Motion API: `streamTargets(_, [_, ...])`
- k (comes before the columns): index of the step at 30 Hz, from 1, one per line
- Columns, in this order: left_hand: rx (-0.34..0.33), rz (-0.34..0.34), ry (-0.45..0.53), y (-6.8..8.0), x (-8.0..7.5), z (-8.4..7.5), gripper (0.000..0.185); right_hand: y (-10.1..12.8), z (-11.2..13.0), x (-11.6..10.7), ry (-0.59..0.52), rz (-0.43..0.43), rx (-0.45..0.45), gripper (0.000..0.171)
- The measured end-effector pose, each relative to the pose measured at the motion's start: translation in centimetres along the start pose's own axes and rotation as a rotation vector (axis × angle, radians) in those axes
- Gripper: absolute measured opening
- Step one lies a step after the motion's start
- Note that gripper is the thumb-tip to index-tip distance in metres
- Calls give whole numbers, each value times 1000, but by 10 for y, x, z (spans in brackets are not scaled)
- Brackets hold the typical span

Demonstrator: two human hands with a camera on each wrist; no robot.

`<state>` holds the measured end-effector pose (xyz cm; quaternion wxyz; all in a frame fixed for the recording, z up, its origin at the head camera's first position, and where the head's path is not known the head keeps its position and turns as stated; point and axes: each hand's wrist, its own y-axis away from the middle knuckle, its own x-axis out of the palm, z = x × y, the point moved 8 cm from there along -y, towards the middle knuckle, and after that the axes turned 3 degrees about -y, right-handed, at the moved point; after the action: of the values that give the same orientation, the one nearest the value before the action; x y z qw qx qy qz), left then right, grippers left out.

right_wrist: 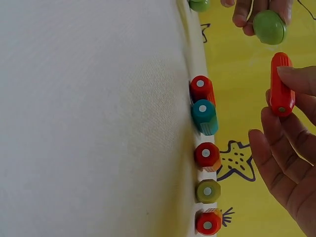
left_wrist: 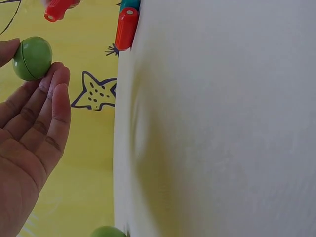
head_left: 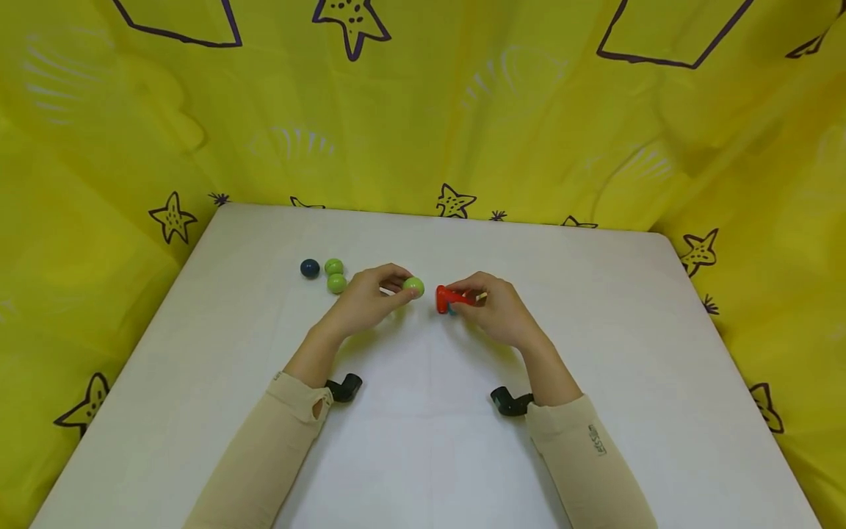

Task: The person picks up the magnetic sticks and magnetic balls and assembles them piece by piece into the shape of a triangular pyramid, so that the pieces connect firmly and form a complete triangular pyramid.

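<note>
Above the white table's middle, left hand pinches a round green bead, just left of the red ribbed cylinder gripped by right hand (long axis pointing leftward at bead).

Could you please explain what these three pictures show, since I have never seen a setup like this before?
There is no machine here: a person works with two bare hands at a white table hung round with yellow star-printed cloth. The wide picture comes from a camera on the person's head, looking down. The other two come from small cameras strapped to each wrist, so they look sideways and close.

The left hand pinches a green bead, seen again in the left wrist view. The right hand holds a red bead, ridged and cylindrical in the right wrist view.

On the table lie two more green beads and a dark blue bead. The right wrist view also shows a row of red, teal and olive beads at the table's edge.
</note>
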<state>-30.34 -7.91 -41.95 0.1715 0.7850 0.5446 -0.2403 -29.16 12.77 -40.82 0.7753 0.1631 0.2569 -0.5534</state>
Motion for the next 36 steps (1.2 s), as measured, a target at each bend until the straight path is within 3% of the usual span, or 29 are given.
streamTargets(7, [-13,30,14,2,6,-2,37,1,3,3,5,1,-26,28])
streamTargets(13, [47,30,12,5,9,-6,42,1,9,9,24,23,-58,26])
streamTargets(18, [66,40,18,4,13,-9,34,4,11,8,35,27,-47,26])
streamTargets(25, [65,54,49,0,17,-11,28,3,16,4,73,-2,-99,28])
streamTargets(36, [64,63,66,2,19,-9,29,4,13,2,23,-9,-66,28])
